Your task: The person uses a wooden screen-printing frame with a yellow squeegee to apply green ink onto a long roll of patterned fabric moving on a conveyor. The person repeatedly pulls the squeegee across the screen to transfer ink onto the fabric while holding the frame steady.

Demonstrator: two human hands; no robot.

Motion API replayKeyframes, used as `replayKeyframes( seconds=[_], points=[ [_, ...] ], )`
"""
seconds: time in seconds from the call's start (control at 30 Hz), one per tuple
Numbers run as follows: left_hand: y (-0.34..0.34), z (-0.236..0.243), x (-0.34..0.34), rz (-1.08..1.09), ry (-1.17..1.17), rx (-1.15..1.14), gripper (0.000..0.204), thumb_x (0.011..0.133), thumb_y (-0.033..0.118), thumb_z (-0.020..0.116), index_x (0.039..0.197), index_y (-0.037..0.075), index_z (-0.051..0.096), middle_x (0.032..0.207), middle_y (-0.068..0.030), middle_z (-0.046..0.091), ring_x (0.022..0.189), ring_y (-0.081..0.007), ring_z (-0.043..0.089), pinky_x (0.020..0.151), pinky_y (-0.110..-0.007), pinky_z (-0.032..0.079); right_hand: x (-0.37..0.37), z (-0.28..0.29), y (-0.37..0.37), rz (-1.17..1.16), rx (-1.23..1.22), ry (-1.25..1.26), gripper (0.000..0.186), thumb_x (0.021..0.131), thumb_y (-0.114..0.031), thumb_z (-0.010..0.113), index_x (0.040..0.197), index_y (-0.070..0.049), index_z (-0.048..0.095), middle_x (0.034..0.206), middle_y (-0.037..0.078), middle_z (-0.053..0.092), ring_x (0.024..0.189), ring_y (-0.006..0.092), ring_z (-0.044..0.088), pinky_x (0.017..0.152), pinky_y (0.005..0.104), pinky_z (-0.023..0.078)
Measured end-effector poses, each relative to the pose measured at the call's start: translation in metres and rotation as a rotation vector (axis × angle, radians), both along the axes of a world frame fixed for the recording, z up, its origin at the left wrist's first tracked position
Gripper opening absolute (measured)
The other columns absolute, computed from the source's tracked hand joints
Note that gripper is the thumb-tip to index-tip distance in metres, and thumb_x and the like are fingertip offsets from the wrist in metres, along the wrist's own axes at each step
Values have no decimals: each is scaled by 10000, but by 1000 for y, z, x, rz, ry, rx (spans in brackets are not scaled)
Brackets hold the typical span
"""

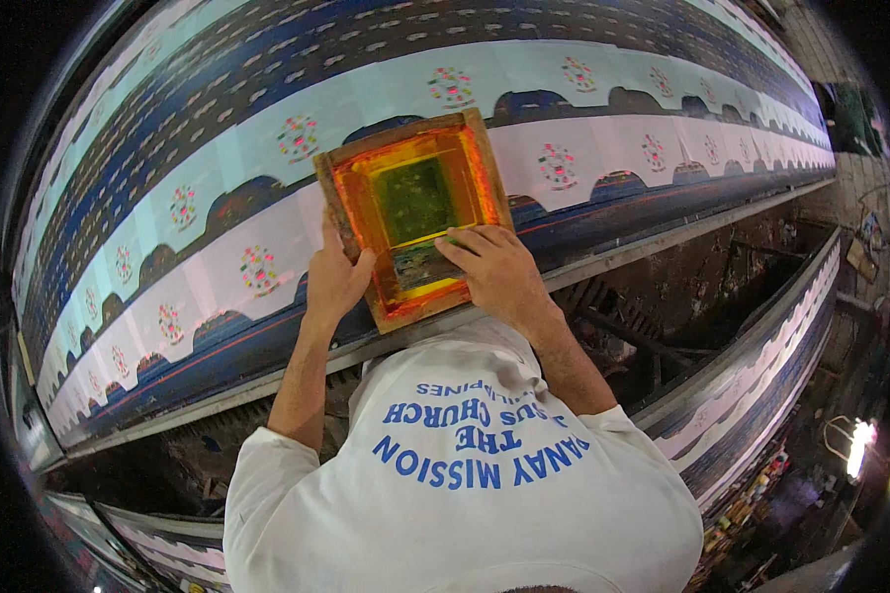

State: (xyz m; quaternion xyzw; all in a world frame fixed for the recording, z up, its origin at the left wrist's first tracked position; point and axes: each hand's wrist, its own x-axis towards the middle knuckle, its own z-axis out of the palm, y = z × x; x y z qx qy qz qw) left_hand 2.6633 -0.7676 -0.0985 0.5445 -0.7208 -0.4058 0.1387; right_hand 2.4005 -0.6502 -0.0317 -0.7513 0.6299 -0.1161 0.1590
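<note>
A square screen-printing frame [491,170] with wooden sides lies tilted over the printed cloth on the long table. Its inner border is orange and yellow, around a dark green mesh window [412,198]. My left hand [338,277] grips the frame's left side, thumb toward the inner edge and fingers along the outside. Over the lower right part of the frame, my right hand [499,272] has its fingers bent onto a dark flat strip [420,267] with a yellow upper edge, inside the frame. The strip looks like a squeegee, partly covered by the hand.
Pale cut cloth pieces [603,148] with colourful round prints run in rows along the dark table [603,212]. Its metal edge [663,240] passes in front of me. Another table with cloth [722,405] stands at the right, beyond a dark gap. A bright lamp [860,435] glows at far right.
</note>
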Motion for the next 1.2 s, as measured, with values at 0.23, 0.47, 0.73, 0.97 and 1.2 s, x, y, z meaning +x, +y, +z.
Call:
replayKeyframes(
  seconds=[0.23, 0.47, 0.73, 0.97, 1.2],
  points=[
    [10, 5, -119, 34, 66, -98, 973, 933, 188, 716, 1730, 20, 185, 1003, -231, 819, 862, -450, 799, 764, -520, 635, -115, 12, 22, -56, -177, -48, 466, 861, -62, 728, 1323, -103, 768, 1382, 87, 707, 1320, 305, 632, 1187, 478, 478],
    [25, -7, -240, 46, 113, -53, 959, 924, 166, 722, 1733, 56, 220, 1220, -249, 797, 1037, -450, 796, 904, -503, 630, -228, -21, 50, -98, -227, -42, 466, 853, -51, 725, 1315, -89, 765, 1358, 79, 709, 1310, 292, 629, 1168, 475, 489],
    [31, -16, -269, 14, 134, -107, 945, 932, 99, 715, 1742, 65, 232, 1251, -216, 803, 1047, -378, 812, 911, -455, 627, -265, -29, 48, 3, -210, -108, 453, 860, -88, 755, 1313, -87, 759, 1339, 91, 699, 1311, 301, 622, 1182, 481, 474],
    [29, -20, -258, 49, 76, -13, 919, 918, 88, 742, 1726, 43, 305, 1256, -204, 804, 1034, -318, 816, 909, -425, 620, -267, -27, 44, 26, -171, -132, 517, 850, -54, 779, 1363, -103, 733, 1361, 86, 696, 1327, 299, 618, 1196, 478, 473],
    [30, -28, -259, 35, 185, -25, 904, 923, 110, 752, 1712, 28, 320, 1267, -213, 796, 1104, -312, 804, 966, -422, 613, -264, -33, 42, 32, -84, -90, 541, 867, -30, 761, 1397, -115, 701, 1371, 78, 701, 1327, 301, 627, 1176, 470, 491]
  ],
)
